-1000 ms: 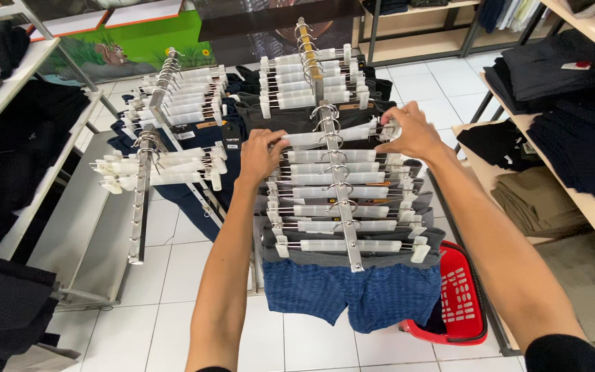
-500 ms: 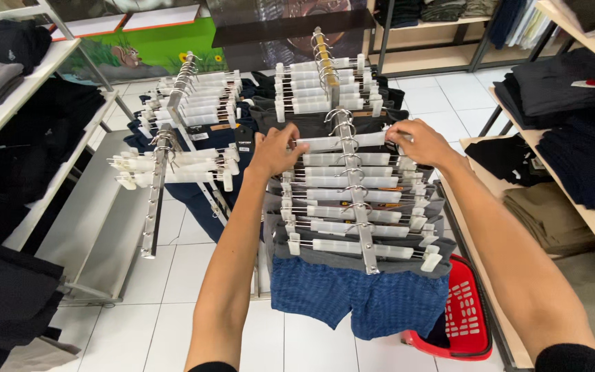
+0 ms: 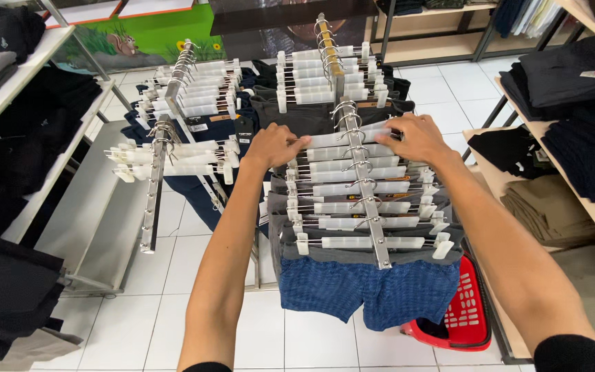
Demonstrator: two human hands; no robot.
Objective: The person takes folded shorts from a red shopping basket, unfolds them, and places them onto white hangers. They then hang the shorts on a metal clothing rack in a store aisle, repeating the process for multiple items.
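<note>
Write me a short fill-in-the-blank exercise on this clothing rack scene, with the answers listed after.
1. Both hands, the left hand and the right hand, hold the ends of one white ____ on the sloping rack arm.
2. The front garment on that arm is a pair of ____ shorts.
3. On the floor at lower right stands a ____ shopping basket.

Missing words: clip hanger; blue; red

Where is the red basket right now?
The red basket sits on the tiled floor at lower right, beside the blue shorts and under the person's right forearm.
</note>
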